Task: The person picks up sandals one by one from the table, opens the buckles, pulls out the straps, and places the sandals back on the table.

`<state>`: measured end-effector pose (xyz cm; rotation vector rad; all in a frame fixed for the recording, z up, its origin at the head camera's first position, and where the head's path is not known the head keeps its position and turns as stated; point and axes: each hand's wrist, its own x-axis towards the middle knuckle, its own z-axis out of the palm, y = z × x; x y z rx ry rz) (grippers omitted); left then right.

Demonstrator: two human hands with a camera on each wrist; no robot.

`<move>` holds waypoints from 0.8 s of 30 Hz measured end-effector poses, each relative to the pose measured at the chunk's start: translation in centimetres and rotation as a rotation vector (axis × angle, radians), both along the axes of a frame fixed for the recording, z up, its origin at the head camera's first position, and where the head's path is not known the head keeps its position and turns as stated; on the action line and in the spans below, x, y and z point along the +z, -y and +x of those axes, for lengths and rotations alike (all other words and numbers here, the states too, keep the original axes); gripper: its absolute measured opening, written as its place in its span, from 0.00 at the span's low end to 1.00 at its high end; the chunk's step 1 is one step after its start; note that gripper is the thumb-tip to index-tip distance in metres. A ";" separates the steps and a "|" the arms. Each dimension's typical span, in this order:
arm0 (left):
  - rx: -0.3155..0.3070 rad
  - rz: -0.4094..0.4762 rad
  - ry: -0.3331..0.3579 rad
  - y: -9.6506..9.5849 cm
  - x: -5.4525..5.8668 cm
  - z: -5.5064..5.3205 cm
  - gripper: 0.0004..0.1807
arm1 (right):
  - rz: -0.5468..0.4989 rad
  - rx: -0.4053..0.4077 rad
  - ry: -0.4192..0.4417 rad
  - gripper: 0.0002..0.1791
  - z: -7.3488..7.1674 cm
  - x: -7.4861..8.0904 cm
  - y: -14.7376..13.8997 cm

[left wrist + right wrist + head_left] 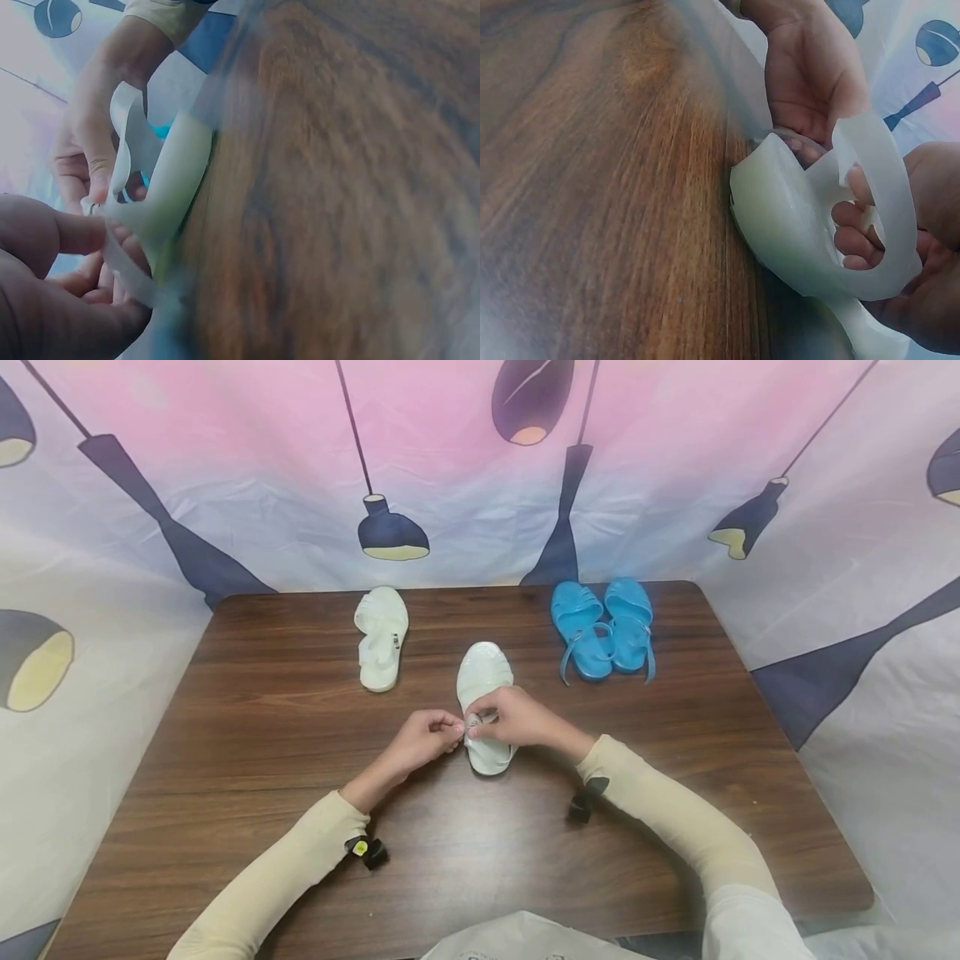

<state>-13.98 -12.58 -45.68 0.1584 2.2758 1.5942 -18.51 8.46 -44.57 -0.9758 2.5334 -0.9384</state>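
Note:
A white sandal (483, 668) lies sole down on the table, its toe pointing away from me. At its left side my left hand (423, 739) pinches the ankle strap by the small buckle (93, 209). The strap's loose end (129, 271) runs down past the left fingers in the left wrist view. My right hand (517, 717) reaches over the sandal and pinches the strap at the same buckle, from the other side. In the right wrist view the strap loop (892, 195) stands up above the heel (769, 202). Fingers partly hide the buckle.
Another white sandal (381, 647) lies at the back left of the brown wooden table (285, 735). A pair of blue sandals (588, 631) with loose straps lies at the back right. A patterned cloth (465, 468) hangs behind the table and along its sides.

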 end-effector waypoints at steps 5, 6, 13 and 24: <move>-0.036 -0.045 0.053 0.3 0.4 0.0 0.11 | -0.013 -0.005 -0.018 0.08 0.0 -0.2 -0.2; -0.048 -0.058 0.061 0.3 0.5 0.1 0.11 | -0.017 -0.006 -0.020 0.08 0.0 -0.3 -0.2; -0.115 -0.073 0.008 0.8 0.2 0.1 0.10 | -0.027 -0.009 -0.007 0.08 -0.1 -0.5 -0.4; -0.111 0.033 0.053 0.9 -0.4 -0.8 0.08 | -0.052 -0.003 0.077 0.09 -0.5 -0.4 -0.7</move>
